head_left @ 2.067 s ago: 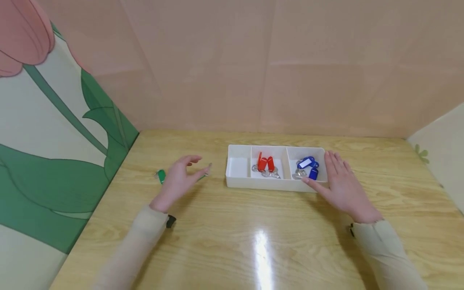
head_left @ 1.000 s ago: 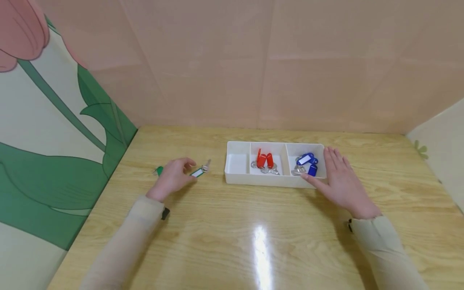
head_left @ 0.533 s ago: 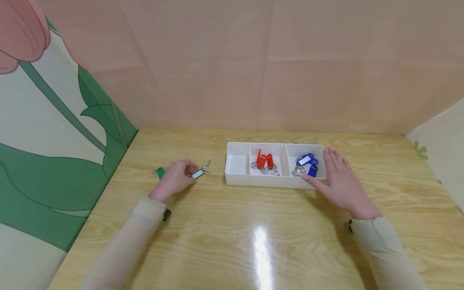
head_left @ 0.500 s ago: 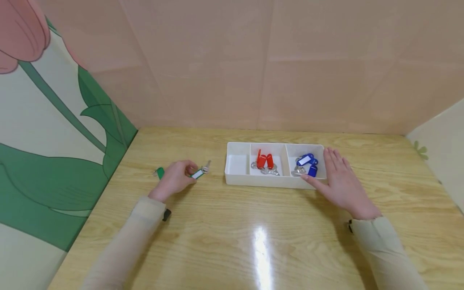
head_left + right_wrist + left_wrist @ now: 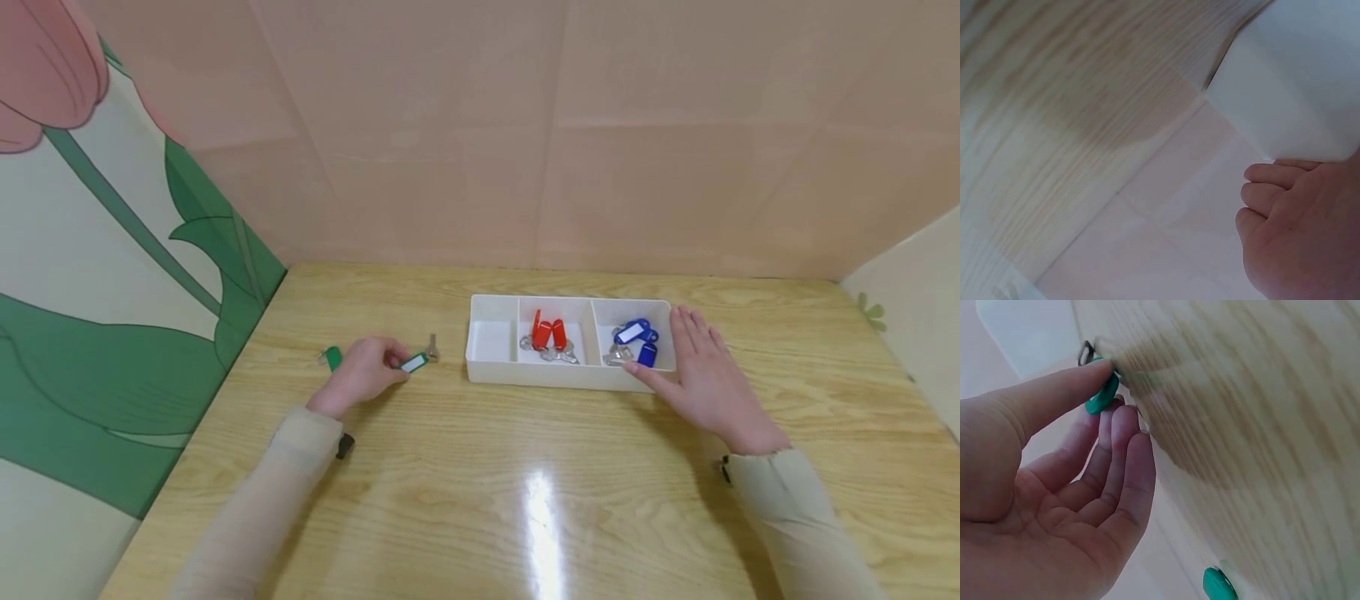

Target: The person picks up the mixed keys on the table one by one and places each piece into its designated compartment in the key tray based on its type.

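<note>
My left hand (image 5: 363,371) pinches a green key tag (image 5: 413,362) between thumb and fingers, left of the white tray. Its white label faces up, and a key (image 5: 432,347) hangs at its far end. In the left wrist view the thumb presses the green tag (image 5: 1102,397) near the fingertips. A second green key tag (image 5: 333,358) lies on the table behind that hand, partly hidden by it. My right hand (image 5: 708,387) rests against the right end of the white divided tray (image 5: 555,377), fingers straight along the wall and thumb over the front rim.
Red key tags (image 5: 545,335) with keys lie in the tray's middle compartment, blue key tags (image 5: 636,332) with keys in the right one. The left compartment (image 5: 493,342) shows a bare floor. A pink wall (image 5: 420,167) bounds the wooden table (image 5: 450,483) at the back.
My left hand has drawn slightly left and down, and the green tag in it has turned so its label shows. Its key has swung to point away. The right hand stays on the tray.
</note>
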The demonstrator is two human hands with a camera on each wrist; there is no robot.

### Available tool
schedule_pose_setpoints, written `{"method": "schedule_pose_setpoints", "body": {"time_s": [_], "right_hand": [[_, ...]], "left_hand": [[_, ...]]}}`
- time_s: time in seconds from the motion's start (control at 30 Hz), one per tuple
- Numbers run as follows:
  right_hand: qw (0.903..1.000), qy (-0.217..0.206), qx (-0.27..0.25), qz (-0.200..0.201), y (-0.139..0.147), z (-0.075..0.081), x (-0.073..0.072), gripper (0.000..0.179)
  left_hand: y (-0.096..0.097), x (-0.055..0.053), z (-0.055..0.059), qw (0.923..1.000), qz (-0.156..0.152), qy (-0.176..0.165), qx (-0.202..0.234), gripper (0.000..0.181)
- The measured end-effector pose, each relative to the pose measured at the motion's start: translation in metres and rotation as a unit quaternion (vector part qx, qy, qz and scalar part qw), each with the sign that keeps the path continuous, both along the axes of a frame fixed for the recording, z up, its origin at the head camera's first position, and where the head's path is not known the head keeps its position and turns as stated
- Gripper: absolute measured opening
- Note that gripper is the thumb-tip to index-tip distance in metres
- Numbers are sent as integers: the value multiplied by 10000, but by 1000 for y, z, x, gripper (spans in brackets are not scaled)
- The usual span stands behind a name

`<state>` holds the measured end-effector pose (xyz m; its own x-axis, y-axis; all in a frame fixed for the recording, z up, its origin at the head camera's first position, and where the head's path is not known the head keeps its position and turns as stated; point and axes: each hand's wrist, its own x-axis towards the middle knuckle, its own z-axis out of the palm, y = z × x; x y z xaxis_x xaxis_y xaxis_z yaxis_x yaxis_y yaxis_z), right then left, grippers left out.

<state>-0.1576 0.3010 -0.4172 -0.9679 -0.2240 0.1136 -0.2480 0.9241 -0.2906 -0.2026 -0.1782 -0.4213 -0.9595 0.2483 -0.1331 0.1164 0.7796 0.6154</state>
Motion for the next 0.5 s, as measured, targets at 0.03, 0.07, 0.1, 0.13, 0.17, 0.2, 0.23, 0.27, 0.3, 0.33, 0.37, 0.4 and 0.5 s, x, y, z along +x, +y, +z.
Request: {"method": "schedule_pose_setpoints", "body": {"time_s": [0.03, 0.07, 0.1, 0.13, 0.17, 0.2, 0.23, 0.27, 0.3, 0.33, 0.37, 0.4, 0.5], "right_hand": [[10000, 0, 3, 3, 0, 0, 0, 107], [10000, 1, 7, 5, 0, 0, 0, 107], [10000, -4, 7, 5, 0, 0, 0, 107], [10000, -3, 3, 7, 0, 0, 1, 107], [10000, 0, 3, 7, 0, 0, 1, 107], [10000, 5, 2, 5, -1, 0, 1, 107], [10000, 12, 2, 3, -1, 0, 1, 107], [10000, 13, 0, -2, -1, 0, 1, 107], [10000, 14, -4, -6, -1, 0, 2, 107], [10000, 18, -7, -10, -1, 1, 1, 107], [10000, 18, -9, -11, -1, 1, 1, 107], [10000, 25, -7, -14, -1, 1, 1, 107], [10000, 42, -6, -16, -1, 1, 1, 107]], "left_hand": [[0, 0, 0, 10000, 11, -12, -14, 19], [0, 1, 0, 10000, 15, -21, -17, 18], [0, 1, 0, 10000, 12, -25, -15, 18], [-1, 1, -1, 10000, 15, -24, -17, 17], [-1, 1, -1, 10000, 17, -14, -17, 17], [-1, 1, -1, 10000, 16, -2, -11, 16], [-1, 1, -1, 10000, 13, 24, -5, 16], [-2, 1, -2, 10000, 2, 55, 1, 15], [-2, 0, -3, 10000, -8, 91, -2, 15], [-2, 0, -3, 9999, -9, 122, 5, 15], [-3, 0, -4, 9999, -7, 152, 20, 15], [-3, 0, -4, 9998, -4, 182, 41, 14], [-4, 2, -4, 9997, 17, 231, 116, 15]]}}
